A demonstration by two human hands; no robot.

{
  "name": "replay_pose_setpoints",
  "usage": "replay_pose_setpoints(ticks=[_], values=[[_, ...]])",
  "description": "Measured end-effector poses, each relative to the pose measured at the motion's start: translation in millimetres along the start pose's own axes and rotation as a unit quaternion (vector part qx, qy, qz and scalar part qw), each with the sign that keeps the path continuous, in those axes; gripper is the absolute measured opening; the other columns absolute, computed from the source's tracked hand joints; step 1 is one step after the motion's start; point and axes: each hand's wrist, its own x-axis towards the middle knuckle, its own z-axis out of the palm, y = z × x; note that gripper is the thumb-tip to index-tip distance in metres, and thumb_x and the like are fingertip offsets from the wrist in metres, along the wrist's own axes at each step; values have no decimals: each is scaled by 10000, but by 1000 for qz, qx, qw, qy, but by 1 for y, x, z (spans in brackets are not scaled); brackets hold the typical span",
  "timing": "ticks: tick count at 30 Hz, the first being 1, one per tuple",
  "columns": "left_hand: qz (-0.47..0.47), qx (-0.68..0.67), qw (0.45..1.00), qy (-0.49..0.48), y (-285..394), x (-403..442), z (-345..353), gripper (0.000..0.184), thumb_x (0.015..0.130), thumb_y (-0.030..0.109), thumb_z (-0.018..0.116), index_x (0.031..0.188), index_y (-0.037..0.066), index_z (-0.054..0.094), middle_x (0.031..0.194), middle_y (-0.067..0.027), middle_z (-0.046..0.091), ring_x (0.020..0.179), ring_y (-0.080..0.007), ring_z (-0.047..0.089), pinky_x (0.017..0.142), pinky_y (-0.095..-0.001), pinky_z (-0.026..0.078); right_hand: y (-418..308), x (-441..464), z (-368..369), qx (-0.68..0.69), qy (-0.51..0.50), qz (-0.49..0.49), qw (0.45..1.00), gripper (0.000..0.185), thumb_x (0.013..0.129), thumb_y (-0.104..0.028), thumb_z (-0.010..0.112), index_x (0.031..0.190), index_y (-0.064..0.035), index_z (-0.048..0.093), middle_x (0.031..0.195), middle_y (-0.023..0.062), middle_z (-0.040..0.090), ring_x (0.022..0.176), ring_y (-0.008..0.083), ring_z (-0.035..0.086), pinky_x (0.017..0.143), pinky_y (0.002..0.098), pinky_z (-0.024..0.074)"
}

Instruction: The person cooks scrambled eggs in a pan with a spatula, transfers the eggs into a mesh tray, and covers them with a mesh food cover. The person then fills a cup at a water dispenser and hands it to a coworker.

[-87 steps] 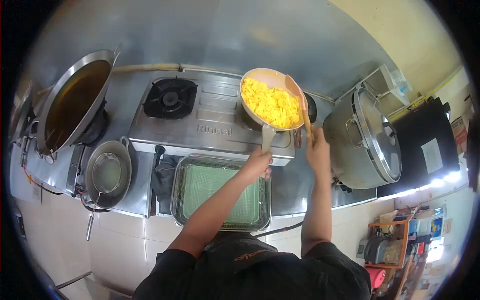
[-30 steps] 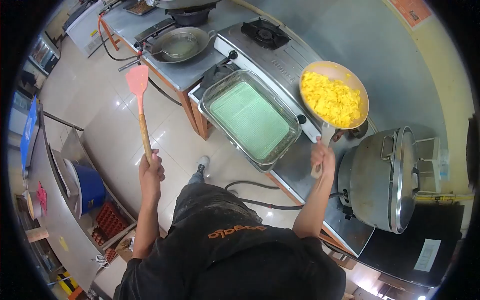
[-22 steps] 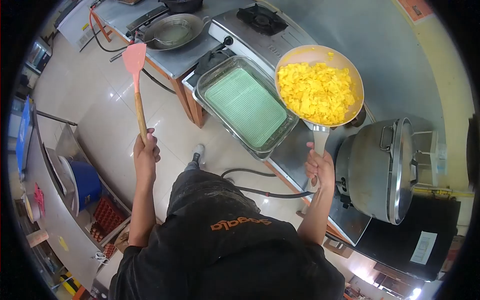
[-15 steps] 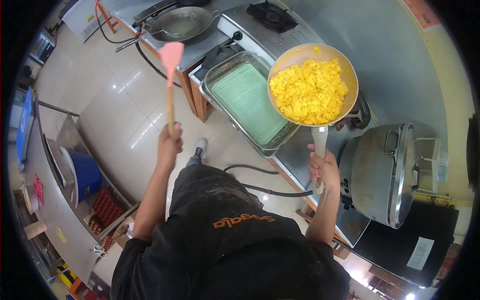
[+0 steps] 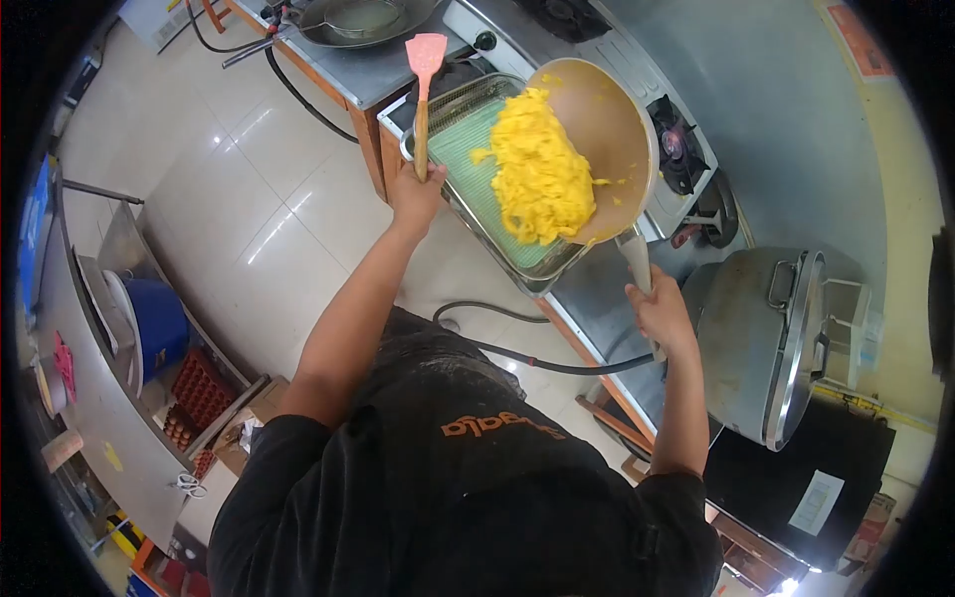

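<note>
Spatula (image 5: 426,75): in left fingers (image 5: 438,173)
Pan (image 5: 612,129): ahead of right fingers (image 5: 634,293)
Tray (image 5: 464,144): mostly between 2 sets of fingers
Food (image 5: 537,179): pan's left, over tray
Pot (image 5: 738,343): right of right fingers

One head cam, worn on the person, wide fisheye, dark curved edges. Looks forward and steeply down from above the torso. Black shirt (image 5: 448,488) fills bottom centre, closest to lens; forearms (image 5: 358,298) run up-frame to the hands (image 5: 416,199), farther out. Looks down into the pan (image 5: 612,129), above centre and right of it. Bench (image 5: 602,294) sits skewed: front edge runs diagonally, upper left to lower right. Floor (image 5: 239,169) takes left side, metal wall (image 5: 776,119) upper right.
</note>
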Motion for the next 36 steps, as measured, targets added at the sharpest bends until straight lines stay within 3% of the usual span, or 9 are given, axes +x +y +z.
replay_pose_setpoints(ticks=[4,7,14,17,23,26,29,32,36], values=[[-6,-16,999,-27,-5,1,-7,208,847,183,715,896,77,541,676,25,535,510,-57,450,401,-226,323,14,13,7,-170,123,-201,957,391,890,-105,565,1241,42,476,732,238,639,649,379,650,594,432,503],[-82,-17,995,-60,11,-9,-23,200,840,168,718,880,107,531,670,35,528,484,-49,417,386,-211,302,-9,-1,18,-198,116,-83,970,422,873,-93,562,1272,11,470,854,298,635,837,462,623,753,503,492],[-122,-92,980,-128,11,-4,-46,183,873,129,665,944,117,496,909,-32,691,480,-30,342,380,-177,269,5,-20,48,-212,143,-60,965,534,856,-74,570,1366,-58,411,802,264,641,758,447,630,712,522,498],[-122,-111,979,-121,19,-5,-58,184,880,123,656,959,111,490,932,-23,692,489,-29,353,384,-180,279,-2,-33,48,-142,157,-8,977,442,869,-79,582,1300,-42,491,795,283,627,772,452,622,720,455,499],[-105,-31,989,-104,26,-7,-86,209,854,164,708,931,64,542,800,-3,631,540,-36,427,456,-205,337,37,-37,33,-17,164,-151,975,464,858,-75,621,1300,13,512,805,266,646,679,257,672,636,345,498],[-97,-24,989,-108,31,-8,-90,229,845,172,724,940,55,552,760,18,590,563,-42,433,483,-209,342,24,-42,38,-51,138,-56,987,465,857,-77,628,1297,20,515,830,252,655,656,167,624,628,297,490],[-56,-24,994,-92,25,-4,-97,251,844,196,733,947,46,561,757,24,569,610,-50,440,537,-217,356,20,-51,43,-52,181,-94,978,465,859,-75,624,1299,23,511,865,246,657,645,165,610,631,286,488],[-45,-11,996,-75,18,-5,-108,266,862,239,717,956,34,577,768,19,563,666,-62,452,595,-226,373,15,-61,40,-4,223,-86,971,404,865,-66,618,1251,27,543,762,100,609,693,125,499,668,291,458],[-67,21,996,-60,47,-18,-111,302,901,314,664,928,19,610,757,11,560,681,-73,459,617,-232,384,27,-52,36,-24,179,-111,977,472,857,-71,628,1301,35,507,882,232,670,649,143,595,632,279,484]])
